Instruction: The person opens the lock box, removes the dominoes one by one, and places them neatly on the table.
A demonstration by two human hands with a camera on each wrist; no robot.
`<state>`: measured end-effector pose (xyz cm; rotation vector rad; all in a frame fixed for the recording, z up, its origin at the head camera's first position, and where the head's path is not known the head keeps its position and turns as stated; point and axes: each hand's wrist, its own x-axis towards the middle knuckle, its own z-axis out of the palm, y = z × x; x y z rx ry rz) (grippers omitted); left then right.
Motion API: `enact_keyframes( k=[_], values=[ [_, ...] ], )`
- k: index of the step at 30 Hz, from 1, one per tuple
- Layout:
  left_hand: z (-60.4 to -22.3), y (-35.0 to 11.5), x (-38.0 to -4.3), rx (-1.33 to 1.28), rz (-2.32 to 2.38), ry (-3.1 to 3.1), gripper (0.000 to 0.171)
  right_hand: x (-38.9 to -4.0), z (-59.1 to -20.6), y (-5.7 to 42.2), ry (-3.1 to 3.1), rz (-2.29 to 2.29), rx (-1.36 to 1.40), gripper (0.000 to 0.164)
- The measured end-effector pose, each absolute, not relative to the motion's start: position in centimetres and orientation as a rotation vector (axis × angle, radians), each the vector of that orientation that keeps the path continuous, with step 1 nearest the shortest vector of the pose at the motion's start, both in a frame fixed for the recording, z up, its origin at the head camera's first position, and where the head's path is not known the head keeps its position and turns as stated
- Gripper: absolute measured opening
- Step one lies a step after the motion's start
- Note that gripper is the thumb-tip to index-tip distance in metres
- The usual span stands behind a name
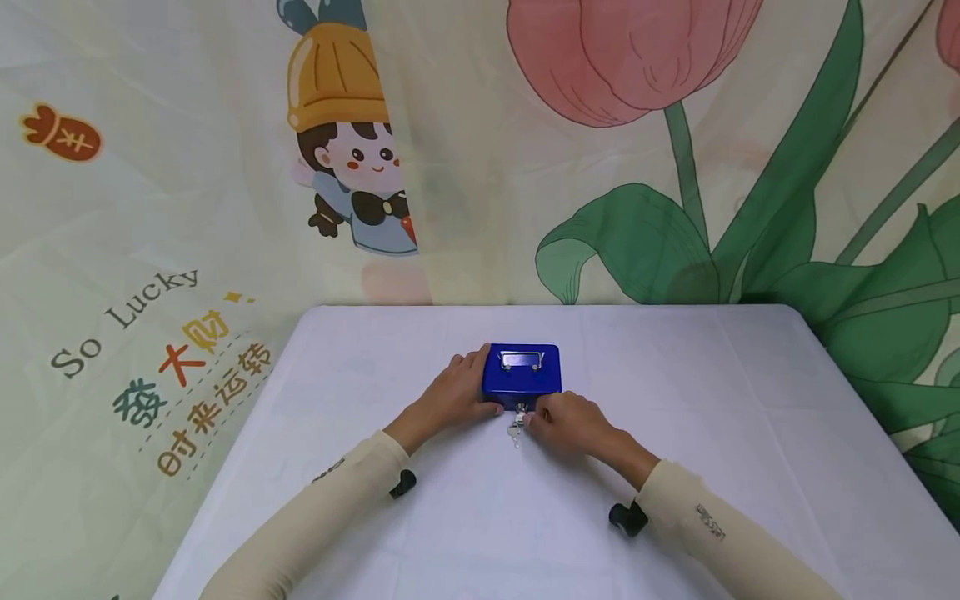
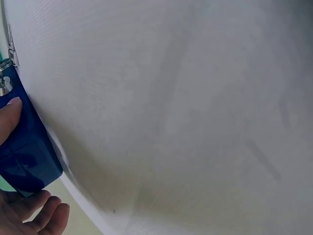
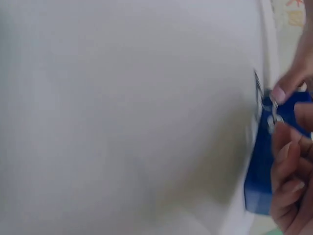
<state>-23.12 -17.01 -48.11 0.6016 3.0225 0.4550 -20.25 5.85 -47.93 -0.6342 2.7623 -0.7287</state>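
A small blue cash box (image 1: 522, 371) with a silver handle (image 1: 521, 361) on its lid sits on the white table. At its left side is my left hand (image 1: 459, 392), gripping the box with the thumb on the front face and the fingers along the side. A silver lock shows on the front, and a bunch of small keys (image 1: 515, 432) hangs below it. My right hand (image 1: 573, 423) is at the front right, fingers curled, thumb and fingertip pinching at the key (image 3: 275, 119) by the lock. Its palm side partly covers the box front.
A white cloth covers the table (image 1: 712, 467), with its far edge just behind the box. Behind it hangs a printed backdrop (image 1: 465, 167) with tulips and a cartoon figure. Black wrist cameras (image 1: 628, 519) show under the sleeves.
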Motion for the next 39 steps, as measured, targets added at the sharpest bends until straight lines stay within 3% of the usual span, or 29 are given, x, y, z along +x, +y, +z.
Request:
enact_keyframes(
  k=[15,24,28,39],
  values=[
    [-48.0,-17.7,-23.1,0.619,0.544,2.955,0.111,-21.7,-47.2,9.3,3.025,-0.897,-0.688,0.031],
    [-47.6,-18.4,-23.1,0.709,0.517,2.971,0.1,-22.9,-48.0,9.5,2.997,-0.774,-0.654,0.089],
    [-47.5,-18.5,-23.1,0.725,0.517,2.962,0.097,-23.4,-48.3,9.3,2.9,-0.712,-0.649,0.102],
    [-47.6,-18.5,-23.0,0.718,0.519,2.93,0.096,-23.8,-48.5,9.1,2.859,-0.744,-0.719,0.092]
  ],
)
